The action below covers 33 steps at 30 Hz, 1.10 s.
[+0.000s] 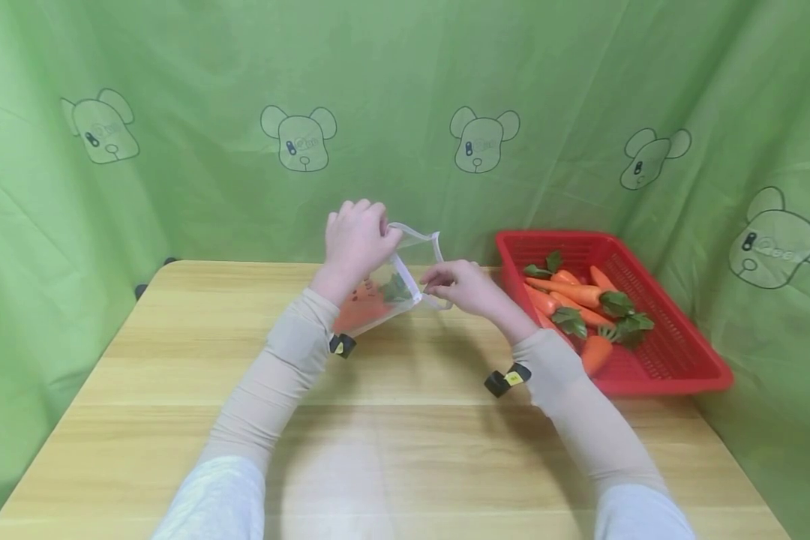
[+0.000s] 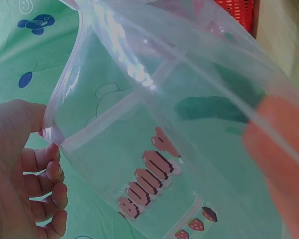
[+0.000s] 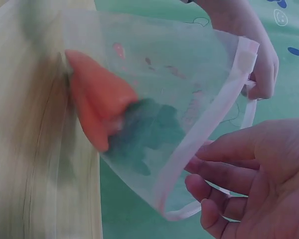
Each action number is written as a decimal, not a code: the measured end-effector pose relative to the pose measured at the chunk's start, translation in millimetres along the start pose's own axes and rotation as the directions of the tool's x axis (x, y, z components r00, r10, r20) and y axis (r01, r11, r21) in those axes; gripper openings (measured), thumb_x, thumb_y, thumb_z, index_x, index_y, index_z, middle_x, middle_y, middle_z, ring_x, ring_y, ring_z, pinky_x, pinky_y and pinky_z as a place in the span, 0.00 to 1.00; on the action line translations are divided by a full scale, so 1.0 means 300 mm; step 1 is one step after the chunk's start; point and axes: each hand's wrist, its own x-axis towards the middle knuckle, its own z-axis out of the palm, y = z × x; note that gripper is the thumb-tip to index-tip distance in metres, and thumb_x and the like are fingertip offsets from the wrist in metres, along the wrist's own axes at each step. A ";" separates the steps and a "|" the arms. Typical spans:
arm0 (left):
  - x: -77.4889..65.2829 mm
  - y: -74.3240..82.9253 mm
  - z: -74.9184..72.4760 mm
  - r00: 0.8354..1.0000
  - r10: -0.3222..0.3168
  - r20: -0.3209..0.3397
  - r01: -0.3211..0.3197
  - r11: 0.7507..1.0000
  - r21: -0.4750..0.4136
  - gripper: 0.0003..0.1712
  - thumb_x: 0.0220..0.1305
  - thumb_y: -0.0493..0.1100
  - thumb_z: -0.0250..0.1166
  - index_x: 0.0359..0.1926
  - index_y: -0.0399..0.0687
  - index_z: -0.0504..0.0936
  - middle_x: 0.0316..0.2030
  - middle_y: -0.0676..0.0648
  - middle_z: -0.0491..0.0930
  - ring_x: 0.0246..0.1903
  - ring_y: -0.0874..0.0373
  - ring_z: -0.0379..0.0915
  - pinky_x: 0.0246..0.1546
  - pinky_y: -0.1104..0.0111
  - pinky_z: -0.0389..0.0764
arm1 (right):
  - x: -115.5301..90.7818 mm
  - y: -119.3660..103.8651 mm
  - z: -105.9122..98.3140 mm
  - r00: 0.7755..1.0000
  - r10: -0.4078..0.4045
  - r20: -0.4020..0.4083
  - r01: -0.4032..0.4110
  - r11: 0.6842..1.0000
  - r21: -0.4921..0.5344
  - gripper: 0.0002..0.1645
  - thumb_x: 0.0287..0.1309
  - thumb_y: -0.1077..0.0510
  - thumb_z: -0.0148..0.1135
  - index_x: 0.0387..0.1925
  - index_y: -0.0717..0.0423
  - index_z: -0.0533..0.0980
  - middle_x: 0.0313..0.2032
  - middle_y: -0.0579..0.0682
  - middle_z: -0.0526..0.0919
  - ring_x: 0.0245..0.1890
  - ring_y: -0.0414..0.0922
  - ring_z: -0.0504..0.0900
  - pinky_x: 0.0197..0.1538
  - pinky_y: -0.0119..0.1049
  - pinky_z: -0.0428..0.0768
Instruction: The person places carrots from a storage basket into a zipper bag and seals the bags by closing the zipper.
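Observation:
My left hand [image 1: 358,234] pinches the top edge of a clear plastic bag [image 1: 405,277] with a white band along its mouth. The bag slants over the table with its mouth spread toward the right. "BUNNY" lettering [image 2: 147,174] and small strawberries are printed on its side. Inside, orange carrots [image 3: 102,94] with dark green leaves [image 3: 149,132] show through the plastic. My right hand [image 1: 464,285] is at the mouth, fingers loosely bent and the thumb and index fingertips behind the near band in the right wrist view. No carrot shows in that hand.
A red plastic basket [image 1: 702,367] stands on the right of the wooden table [image 1: 196,360], with several carrots [image 1: 574,292] in it. Behind the table hangs a green curtain [image 1: 391,67] with bear-head outlines. Both wrists wear black camera mounts.

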 end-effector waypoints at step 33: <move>0.002 0.000 0.008 1.000 -0.003 0.004 0.003 1.000 -0.019 0.12 0.61 0.53 0.57 0.27 0.53 0.71 0.29 0.52 0.72 0.36 0.54 0.64 0.41 0.62 0.65 | -0.239 0.206 -0.268 0.943 0.279 -0.183 -0.277 0.960 0.037 0.20 0.63 0.51 0.61 0.53 0.55 0.77 0.51 0.58 0.82 0.51 0.51 0.79 0.49 0.40 0.76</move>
